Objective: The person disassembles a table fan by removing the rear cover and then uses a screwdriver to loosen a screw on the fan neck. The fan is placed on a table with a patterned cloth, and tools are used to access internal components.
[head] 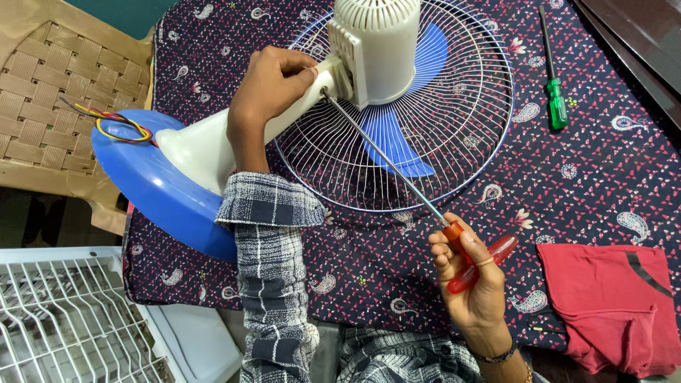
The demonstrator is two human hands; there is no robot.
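Right hand (474, 284) grips red screwdriver (477, 261) | tip at fan neck (323, 78) | left hand (273, 81) steadies

White table fan (376, 50) lies face-down; red-handled screwdriver (397, 170) tip touches its neck.

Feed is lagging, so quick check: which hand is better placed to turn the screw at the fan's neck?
Right, probably. The right hand grips the red-handled screwdriver, whose tip sits at the neck joint beside the motor housing. The left hand is wrapped around the fan neck, steadying it.
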